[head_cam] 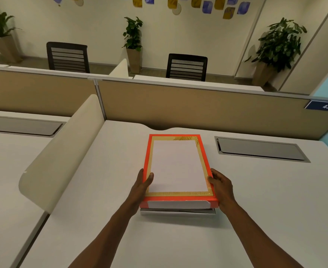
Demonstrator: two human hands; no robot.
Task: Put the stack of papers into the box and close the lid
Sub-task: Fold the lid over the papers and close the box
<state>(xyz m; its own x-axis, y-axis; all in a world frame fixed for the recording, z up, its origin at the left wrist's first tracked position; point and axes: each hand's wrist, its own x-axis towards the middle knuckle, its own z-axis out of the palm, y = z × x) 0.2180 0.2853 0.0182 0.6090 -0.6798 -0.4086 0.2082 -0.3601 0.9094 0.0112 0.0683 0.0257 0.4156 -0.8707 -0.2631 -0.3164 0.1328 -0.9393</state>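
Head view: box [178, 198] between left hand [142, 187], right hand [220, 187]

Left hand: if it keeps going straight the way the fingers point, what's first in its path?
Nothing on the desk, seemingly. The left hand grips the red box side, pointing away; beyond lies bare desk, then probably the tan partition. Depth unclear.

A white desk [256, 200] carries a red-rimmed box [178, 204] near its middle.
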